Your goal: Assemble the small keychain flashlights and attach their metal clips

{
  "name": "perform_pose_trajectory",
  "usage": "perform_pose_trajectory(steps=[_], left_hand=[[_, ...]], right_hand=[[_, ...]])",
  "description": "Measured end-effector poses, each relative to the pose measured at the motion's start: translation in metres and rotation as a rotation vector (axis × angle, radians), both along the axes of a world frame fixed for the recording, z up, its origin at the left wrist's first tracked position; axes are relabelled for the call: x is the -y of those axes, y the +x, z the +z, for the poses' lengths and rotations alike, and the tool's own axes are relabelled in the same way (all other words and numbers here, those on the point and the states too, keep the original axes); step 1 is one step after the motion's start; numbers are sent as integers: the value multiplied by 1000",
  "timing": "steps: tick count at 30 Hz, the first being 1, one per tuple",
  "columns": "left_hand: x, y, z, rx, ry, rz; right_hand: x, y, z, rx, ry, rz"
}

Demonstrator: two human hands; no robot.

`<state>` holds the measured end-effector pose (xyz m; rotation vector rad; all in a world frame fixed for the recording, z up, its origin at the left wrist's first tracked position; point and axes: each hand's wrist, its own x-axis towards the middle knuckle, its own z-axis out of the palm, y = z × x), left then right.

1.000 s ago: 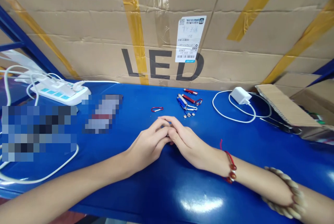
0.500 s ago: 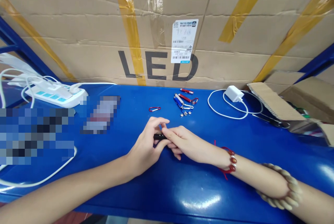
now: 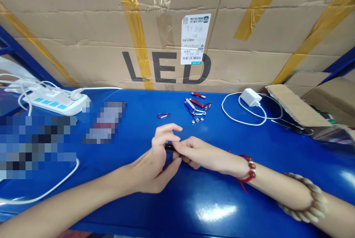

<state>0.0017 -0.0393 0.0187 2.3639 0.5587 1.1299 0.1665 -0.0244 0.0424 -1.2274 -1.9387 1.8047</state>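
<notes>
My right hand (image 3: pixel 191 151) is closed on a small black flashlight (image 3: pixel 169 147), with the thumb along its top and most of its body hidden. My left hand (image 3: pixel 162 156) curves around its left end, fingers raised and thumb spread away from it. Beyond the hands lies a red carabiner clip (image 3: pixel 163 115). To its right are a blue mini flashlight (image 3: pixel 189 107), a silver one (image 3: pixel 190 104) and a red one (image 3: pixel 196 102), with clips on them. Another red one (image 3: pixel 198 95) lies behind. Several button cells (image 3: pixel 197 120) sit in front of this group.
A white charger (image 3: pixel 250 97) with a coiled cable and scissors (image 3: pixel 295 127) lie at right, beside cardboard pieces (image 3: pixel 299 106). At left are a power strip (image 3: pixel 61 101), a blurred flat item (image 3: pixel 104 123) and a white cable (image 3: pixel 55 190). A large cardboard box (image 3: pixel 97 27) stands behind.
My left thumb has moved away from the black flashlight and the left hand has spread wider. The right hand still holds the flashlight. The camera view has shifted slightly.
</notes>
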Motion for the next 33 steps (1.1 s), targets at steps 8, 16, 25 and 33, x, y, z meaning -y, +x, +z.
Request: perform_pose_trajectory(steps=[8,16,25,33], left_hand=[[0,-4,0,128,-170,-26],[-29,-5,-8,445,-294,396],[-36,-10,-18,376,-345,368],[-38,-10,-18,395,-356,365]], right_hand=[[-3,3,0,-68,215,41],[-8,9,3,35,271,8],[-14,15,7,80,359,19],[-16,17,6,117,378,0]])
